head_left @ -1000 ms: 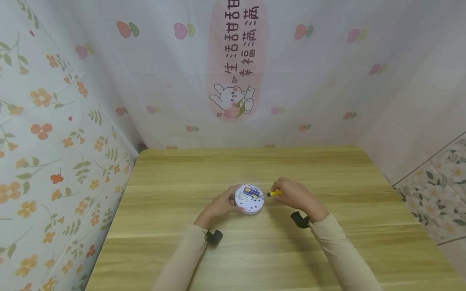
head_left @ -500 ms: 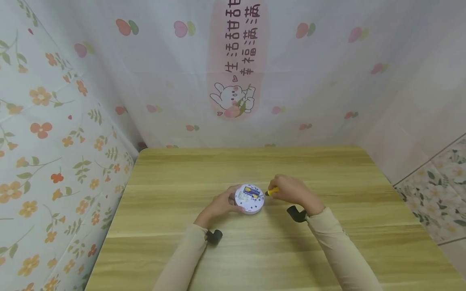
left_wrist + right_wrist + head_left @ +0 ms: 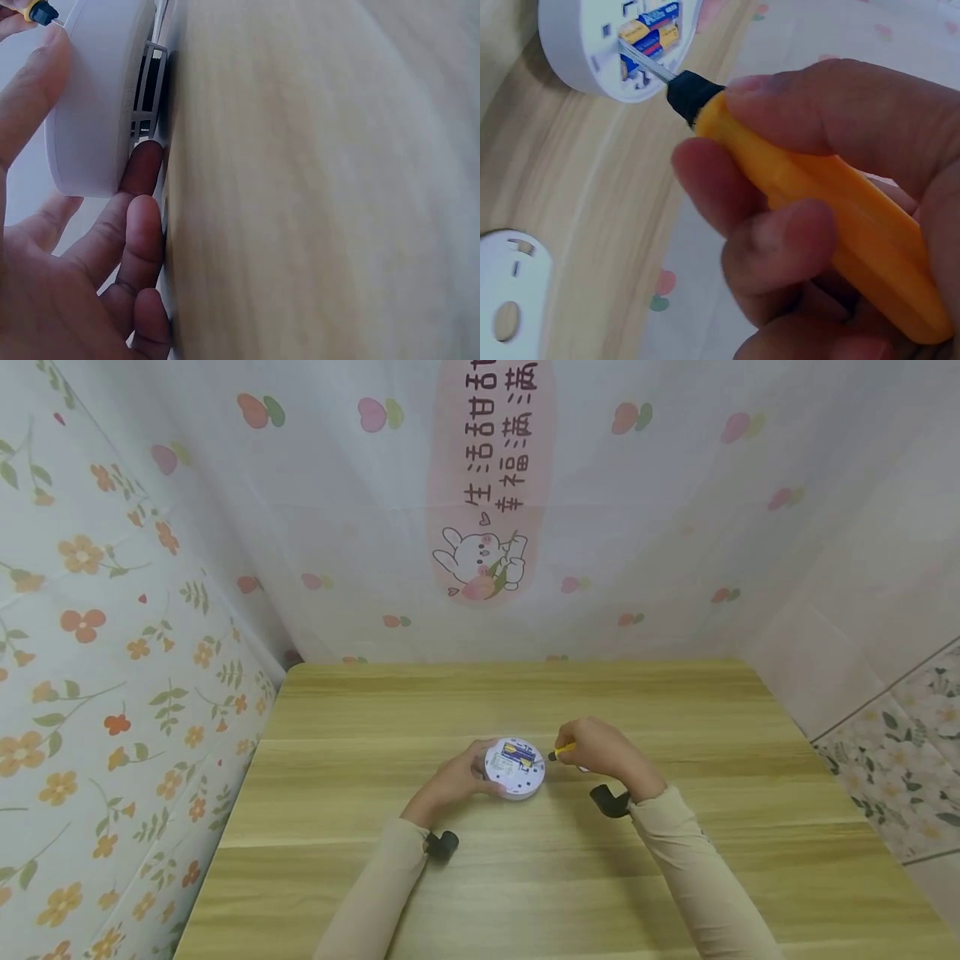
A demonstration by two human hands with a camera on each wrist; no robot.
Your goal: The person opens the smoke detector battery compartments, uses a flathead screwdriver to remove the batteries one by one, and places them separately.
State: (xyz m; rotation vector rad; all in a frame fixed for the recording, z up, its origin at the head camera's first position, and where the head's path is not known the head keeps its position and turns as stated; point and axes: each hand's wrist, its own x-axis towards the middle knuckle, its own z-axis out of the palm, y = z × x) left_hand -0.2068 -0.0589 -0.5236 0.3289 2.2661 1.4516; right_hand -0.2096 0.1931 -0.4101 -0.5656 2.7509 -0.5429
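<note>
A round white smoke alarm (image 3: 512,785), its back face up, sits tilted just over the table near the middle of the head view. My left hand (image 3: 456,777) grips its rim, thumb on the near side and fingers beneath, as the left wrist view shows. Two blue and yellow batteries (image 3: 651,31) lie in its open bay. My right hand (image 3: 600,747) holds a yellow-handled screwdriver (image 3: 870,255) between thumb and curled fingers. The metal tip meets the alarm's back face beside the batteries. A grey slotted vent (image 3: 148,90) shows on the alarm's underside.
A flat white plate with holes (image 3: 514,292) lies on the wooden table (image 3: 360,710), mostly hidden under my right hand in the head view. Patterned curtains (image 3: 337,527) hang behind and to the left. Each wrist carries a black camera mount (image 3: 441,846).
My right hand has shifted a little left and away from me, with the screwdriver's handle turned slightly. A white bit of the plate now shows under it. The left hand keeps its grip.
</note>
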